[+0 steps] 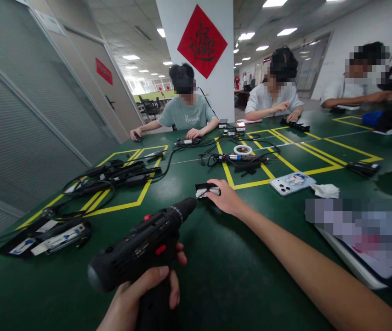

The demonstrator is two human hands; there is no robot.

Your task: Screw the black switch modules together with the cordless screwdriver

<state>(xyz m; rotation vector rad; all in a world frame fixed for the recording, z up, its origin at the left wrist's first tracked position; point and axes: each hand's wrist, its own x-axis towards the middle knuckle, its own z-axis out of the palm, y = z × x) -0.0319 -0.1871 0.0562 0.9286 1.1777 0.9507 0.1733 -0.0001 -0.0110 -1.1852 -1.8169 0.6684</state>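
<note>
My left hand (pixel 147 289) is wrapped round the grip of a black cordless drill (pixel 140 246) with red buttons. The drill's chuck points up and to the right, toward my other hand. Farther out over the green table (pixel 216 285), my right hand (pixel 226 197) has its fingers closed on a small black-and-silver piece (pixel 205 190). What kind of piece it is, I cannot make out. In the picture the chuck's tip lies just left of and below that piece; whether they touch I cannot tell. No bit shows clearly in the chuck.
Yellow tape marks rectangles on the table. Black tools with cables (pixel 120 177) lie at left, near a pouch (pixel 49 236). A cable bundle, a white tape roll (pixel 243 150), a phone (pixel 292 183) and a crumpled tissue (pixel 325 190) lie ahead and right. Several people sit around.
</note>
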